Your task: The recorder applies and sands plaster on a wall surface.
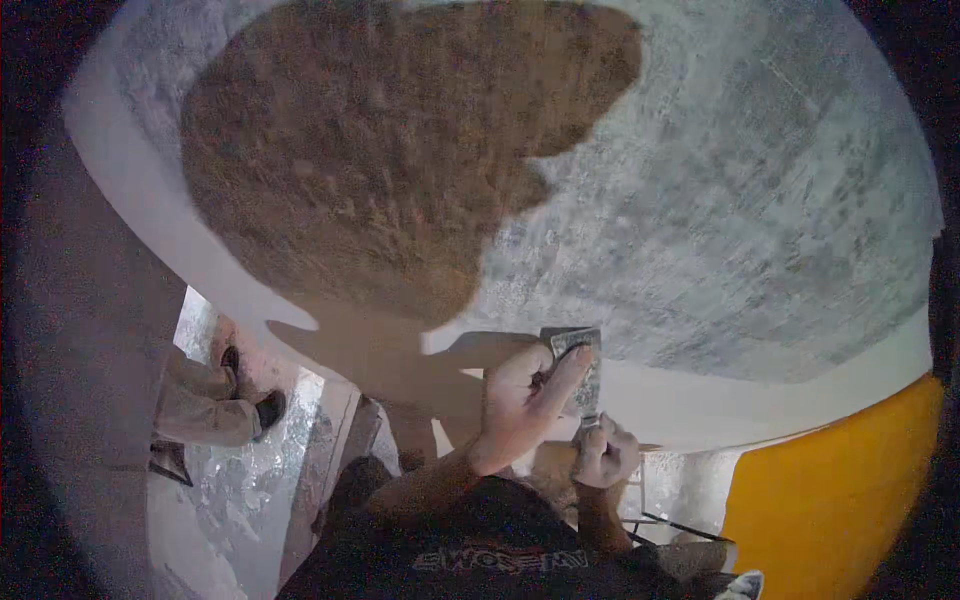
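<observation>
A flat, rectangular putty knife (591, 388) with a grey, smeared blade is held between my hands, close to the lower edge of the mottled grey plaster wall (740, 220). My left hand (525, 395), dusted pale, is closed at the blade, with a finger laid along its face. Just below, the fingers of my right hand (607, 453) wrap round the narrow handle end, which they mostly hide. A large brown shadow covers the wall's upper left and middle.
A smooth white band (690, 395) borders the grey plaster. An orange-yellow panel (840, 480) stands at the lower right. To the left, another person's legs (205, 405) in light trousers and dark shoes are on a floor with shiny, stained sheeting (255, 480).
</observation>
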`<state>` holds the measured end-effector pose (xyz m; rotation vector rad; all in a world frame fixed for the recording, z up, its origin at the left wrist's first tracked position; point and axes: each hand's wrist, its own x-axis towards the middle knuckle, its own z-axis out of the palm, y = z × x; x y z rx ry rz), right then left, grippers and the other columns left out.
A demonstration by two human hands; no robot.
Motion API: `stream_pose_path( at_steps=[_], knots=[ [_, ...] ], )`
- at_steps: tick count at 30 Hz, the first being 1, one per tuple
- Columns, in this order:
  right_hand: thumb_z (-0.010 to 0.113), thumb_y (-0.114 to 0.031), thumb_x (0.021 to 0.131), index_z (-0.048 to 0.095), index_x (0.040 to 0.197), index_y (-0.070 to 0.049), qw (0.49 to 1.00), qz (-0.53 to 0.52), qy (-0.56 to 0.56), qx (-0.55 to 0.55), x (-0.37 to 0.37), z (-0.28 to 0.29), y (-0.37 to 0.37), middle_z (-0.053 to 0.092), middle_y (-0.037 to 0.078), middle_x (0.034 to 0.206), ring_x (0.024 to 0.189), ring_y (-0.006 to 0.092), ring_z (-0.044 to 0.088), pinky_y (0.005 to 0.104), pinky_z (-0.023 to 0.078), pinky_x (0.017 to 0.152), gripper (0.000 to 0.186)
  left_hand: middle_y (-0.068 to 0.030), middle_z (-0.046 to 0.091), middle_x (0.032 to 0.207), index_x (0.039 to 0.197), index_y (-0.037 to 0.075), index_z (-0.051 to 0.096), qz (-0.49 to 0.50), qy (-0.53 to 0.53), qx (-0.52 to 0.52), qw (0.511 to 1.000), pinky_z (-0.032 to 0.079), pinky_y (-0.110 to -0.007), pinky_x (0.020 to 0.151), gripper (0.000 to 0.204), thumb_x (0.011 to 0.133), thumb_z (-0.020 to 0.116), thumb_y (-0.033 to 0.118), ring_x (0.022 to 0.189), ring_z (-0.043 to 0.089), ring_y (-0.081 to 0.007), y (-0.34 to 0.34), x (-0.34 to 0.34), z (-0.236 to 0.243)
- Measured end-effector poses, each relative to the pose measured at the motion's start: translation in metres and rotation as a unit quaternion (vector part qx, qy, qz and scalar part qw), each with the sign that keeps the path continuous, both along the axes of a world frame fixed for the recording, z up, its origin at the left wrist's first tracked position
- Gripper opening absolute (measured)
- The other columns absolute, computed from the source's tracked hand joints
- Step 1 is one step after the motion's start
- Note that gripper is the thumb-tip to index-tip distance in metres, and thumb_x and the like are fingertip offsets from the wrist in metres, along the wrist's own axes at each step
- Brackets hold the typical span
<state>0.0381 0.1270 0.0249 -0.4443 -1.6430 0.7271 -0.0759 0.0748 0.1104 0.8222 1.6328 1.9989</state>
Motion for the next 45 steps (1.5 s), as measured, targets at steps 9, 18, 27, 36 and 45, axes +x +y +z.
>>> stream_pose_path(
  at_steps=[9,18,27,36,45],
  knots=[
    [0.052,-0.008,0.085,0.050,0.089,0.002,0.999,0.033,0.003,-0.032,0.017,-0.011,0.004,0.053,0.008,0.066,0.053,0.0143,0.050,0.0259,0.039,0.047,0.011,0.0040,0.046,0.052,0.058,0.003,0.051,-0.053,-0.073,0.011,0.996,0.033,-0.021,0.043,0.036,0.082,0.064,0.025,0.050,0.040,-0.0017,0.008,0.001,0.003],
    [0.053,-0.006,0.084,0.052,0.090,0.002,0.996,-0.003,-0.093,-0.013,0.031,-0.045,0.014,0.054,0.006,0.069,0.059,0.0109,0.050,0.0241,0.040,0.050,0.011,0.0019,0.047,0.050,0.059,0.001,0.051,-0.033,0.059,0.002,0.998,0.035,-0.021,0.042,0.034,0.082,0.064,0.023,0.047,0.044,-0.0036,0.007,-0.003,-0.018],
    [0.050,-0.021,0.088,0.054,0.072,-0.001,0.987,-0.135,-0.024,0.079,0.000,-0.010,0.003,0.052,0.003,0.059,0.053,0.0102,0.048,0.0245,0.037,0.048,0.026,0.0019,0.049,0.054,0.064,0.001,0.056,-0.074,-0.019,-0.009,0.997,0.037,-0.019,0.042,0.032,0.084,0.061,0.025,0.051,0.050,-0.0032,0.000,-0.004,0.020],
    [0.058,-0.002,0.077,0.061,0.083,0.001,0.963,0.074,-0.196,-0.168,0.028,-0.029,0.004,0.062,0.007,0.072,0.056,0.0155,0.057,0.0287,0.047,0.051,0.007,0.0021,0.047,0.051,0.067,0.001,0.057,-0.026,0.060,-0.035,0.997,0.037,-0.019,0.044,0.033,0.083,0.062,0.030,0.050,0.046,-0.0019,-0.005,-0.009,0.003],
    [0.048,-0.009,0.085,0.050,0.072,0.000,0.905,0.142,-0.160,-0.368,0.035,0.002,-0.010,0.052,0.004,0.069,0.060,0.0114,0.047,0.0238,0.037,0.053,0.016,0.0049,0.050,0.057,0.072,0.001,0.061,-0.098,-0.115,0.023,0.988,0.038,-0.019,0.044,0.028,0.083,0.063,0.027,0.052,0.045,-0.0008,-0.004,-0.004,0.010]
  ],
)
